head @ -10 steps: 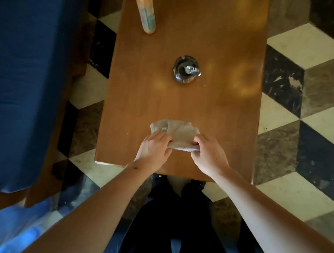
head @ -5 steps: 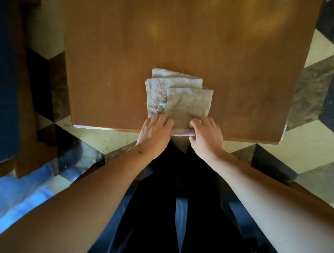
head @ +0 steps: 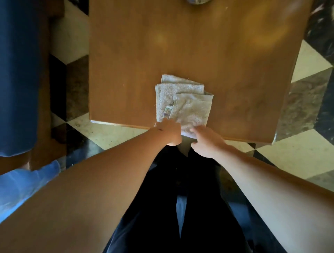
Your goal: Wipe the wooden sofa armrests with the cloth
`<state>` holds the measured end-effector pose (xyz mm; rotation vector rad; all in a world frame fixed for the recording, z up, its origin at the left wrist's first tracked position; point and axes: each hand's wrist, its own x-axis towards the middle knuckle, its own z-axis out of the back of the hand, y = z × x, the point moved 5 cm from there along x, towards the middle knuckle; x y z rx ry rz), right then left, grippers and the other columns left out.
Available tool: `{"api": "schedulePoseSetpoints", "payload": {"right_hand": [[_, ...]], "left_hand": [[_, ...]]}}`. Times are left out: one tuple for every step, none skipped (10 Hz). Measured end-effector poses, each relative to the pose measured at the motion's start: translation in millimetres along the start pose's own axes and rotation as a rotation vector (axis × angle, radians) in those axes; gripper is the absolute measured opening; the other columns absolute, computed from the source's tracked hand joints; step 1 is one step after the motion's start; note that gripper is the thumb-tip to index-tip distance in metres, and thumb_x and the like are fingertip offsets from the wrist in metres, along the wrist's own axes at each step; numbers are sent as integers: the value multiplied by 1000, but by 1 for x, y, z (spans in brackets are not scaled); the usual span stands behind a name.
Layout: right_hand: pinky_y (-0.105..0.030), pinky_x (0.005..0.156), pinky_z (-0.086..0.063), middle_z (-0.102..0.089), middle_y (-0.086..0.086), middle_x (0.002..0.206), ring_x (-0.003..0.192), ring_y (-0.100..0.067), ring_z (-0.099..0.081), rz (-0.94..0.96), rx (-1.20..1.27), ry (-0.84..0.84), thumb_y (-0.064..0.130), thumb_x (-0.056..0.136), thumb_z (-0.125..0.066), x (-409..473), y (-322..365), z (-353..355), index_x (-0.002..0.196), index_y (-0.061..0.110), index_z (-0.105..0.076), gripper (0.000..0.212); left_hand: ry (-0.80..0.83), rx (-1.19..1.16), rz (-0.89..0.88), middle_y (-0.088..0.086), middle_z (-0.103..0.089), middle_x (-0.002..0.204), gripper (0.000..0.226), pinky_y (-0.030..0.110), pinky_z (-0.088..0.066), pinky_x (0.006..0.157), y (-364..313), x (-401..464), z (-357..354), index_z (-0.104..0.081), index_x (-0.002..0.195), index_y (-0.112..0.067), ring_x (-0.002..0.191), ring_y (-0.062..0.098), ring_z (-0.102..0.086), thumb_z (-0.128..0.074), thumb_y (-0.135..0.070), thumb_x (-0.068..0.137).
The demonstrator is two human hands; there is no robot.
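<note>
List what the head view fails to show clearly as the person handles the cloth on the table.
- Fingertips of the left hand and right hand: blurred, so grip on the cloth is unclear.
- Dark object on the table: cut off by the top edge.
- Sofa armrests: not identifiable.

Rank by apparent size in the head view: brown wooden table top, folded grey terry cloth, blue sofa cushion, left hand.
1. Brown wooden table top, largest.
2. Blue sofa cushion, though cut off by the frame edge, so its real extent is unsure.
3. Folded grey terry cloth.
4. Left hand, smallest; it sits nearer the camera than the cloth's far edge.
</note>
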<state>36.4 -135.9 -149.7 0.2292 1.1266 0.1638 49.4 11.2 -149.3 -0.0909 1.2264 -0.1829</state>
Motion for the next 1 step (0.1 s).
{"api": "schedulePoseSetpoints", "payload": {"right_hand": [[-39, 90, -57, -68, -9, 125, 105, -27, -65, -37, 66, 86, 14, 92, -48, -7, 5, 17, 120, 16, -68, 35]], "left_hand": [[29, -30, -46, 9, -58, 121, 47, 35, -48, 67, 1, -14, 41, -42, 147, -10, 88, 26, -59, -42, -24, 102]]}}
